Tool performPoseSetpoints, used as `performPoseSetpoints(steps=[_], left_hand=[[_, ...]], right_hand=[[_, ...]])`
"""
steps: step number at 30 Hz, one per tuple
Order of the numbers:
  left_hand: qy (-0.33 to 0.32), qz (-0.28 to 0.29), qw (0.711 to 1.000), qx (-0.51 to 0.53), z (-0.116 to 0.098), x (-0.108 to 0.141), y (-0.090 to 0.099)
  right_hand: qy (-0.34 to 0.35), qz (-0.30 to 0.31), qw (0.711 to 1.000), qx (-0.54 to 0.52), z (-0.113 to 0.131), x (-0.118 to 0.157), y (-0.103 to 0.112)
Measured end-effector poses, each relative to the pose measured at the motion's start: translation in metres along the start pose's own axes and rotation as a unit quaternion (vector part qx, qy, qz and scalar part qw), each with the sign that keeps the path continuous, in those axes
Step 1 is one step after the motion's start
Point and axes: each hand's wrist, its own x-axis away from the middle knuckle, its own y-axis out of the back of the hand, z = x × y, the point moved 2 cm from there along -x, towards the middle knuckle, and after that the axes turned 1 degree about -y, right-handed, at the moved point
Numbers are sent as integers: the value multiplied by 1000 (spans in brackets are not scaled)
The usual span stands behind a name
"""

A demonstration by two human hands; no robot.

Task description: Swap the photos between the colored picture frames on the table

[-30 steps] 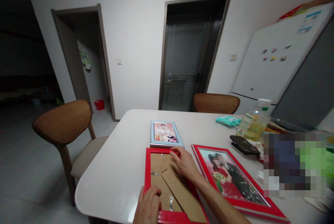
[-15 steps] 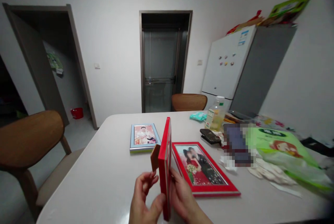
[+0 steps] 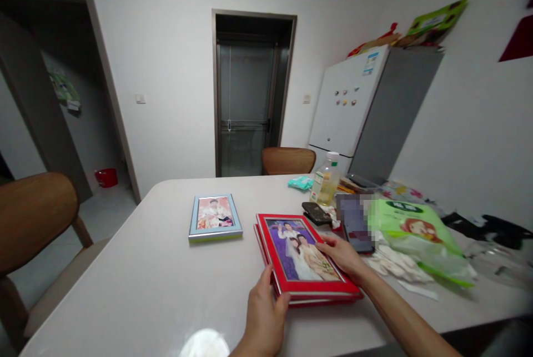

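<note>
White wall, wall switches either side of glass-panelled door in dark frame. At left, dim doorway — red bucket on grey floor inside. White-fronted fridge at right, grey side, small magnets on front. Wooden-backed chair left of pale, round-cornered table, second chair at far edge — bright reflection on glossy top.
</note>
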Motion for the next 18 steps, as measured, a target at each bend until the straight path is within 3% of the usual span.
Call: performPoseSetpoints(steps=[2,5,8,10,12,18], left_hand=[[6,-3,994,-105,8,1,-1],[-5,12,985,-171,17,5,6],[2,11,984,-178,25,6,22],[22,-6,984,-175,29,4,38],[38,-39,987,-152,32,1,57],[68,-130,985,-90,39,-4,110]], right_hand=[[2,-14,999,38,-8,-2,0],[19,-40,993,112,-11,-2,1],[46,-90,976,193,2,-1,-3],[97,-121,957,245,21,0,-18],[169,-111,939,280,44,1,-49],[310,33,893,325,98,-9,-186]])
